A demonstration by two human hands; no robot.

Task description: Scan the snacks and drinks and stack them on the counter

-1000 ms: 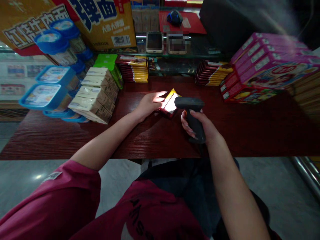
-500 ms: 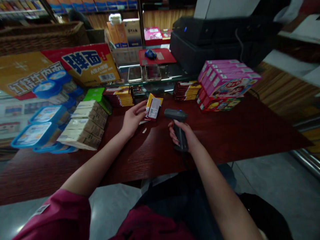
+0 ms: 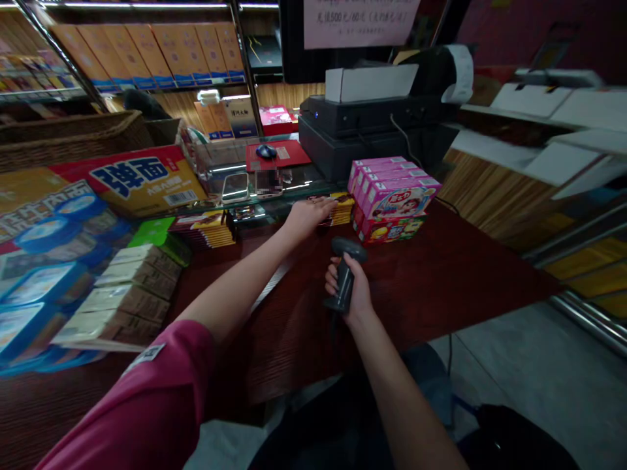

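My left hand [image 3: 308, 215] reaches across the counter to the right stack of flat yellow and dark red packets [image 3: 343, 210]. Its fingers are stretched out over the top of that stack, and the fingertips' undersides are hidden. In my right hand [image 3: 360, 287] is a dark grey barcode scanner [image 3: 349, 249], held upright by its handle with the fingers wrapped round it. Left of my left forearm stands another stack of similar packets [image 3: 215, 230]. Pink snack boxes [image 3: 399, 189] rest on red boxes [image 3: 392, 228] just right of the stack I touch.
A dark wooden counter [image 3: 294, 339] carries beige small cartons [image 3: 132, 287], blue-lidded tubs [image 3: 44, 287] and a green box [image 3: 155, 232] at left. Behind are a noodle carton [image 3: 142, 179], two phones [image 3: 236, 187], a mouse [image 3: 266, 151] and a black printer [image 3: 372, 114].
My left hand has moved right, from a single packet mid-counter to the right stack. That packet no longer lies mid-counter. The scanner stays in my right hand; the view has shifted.
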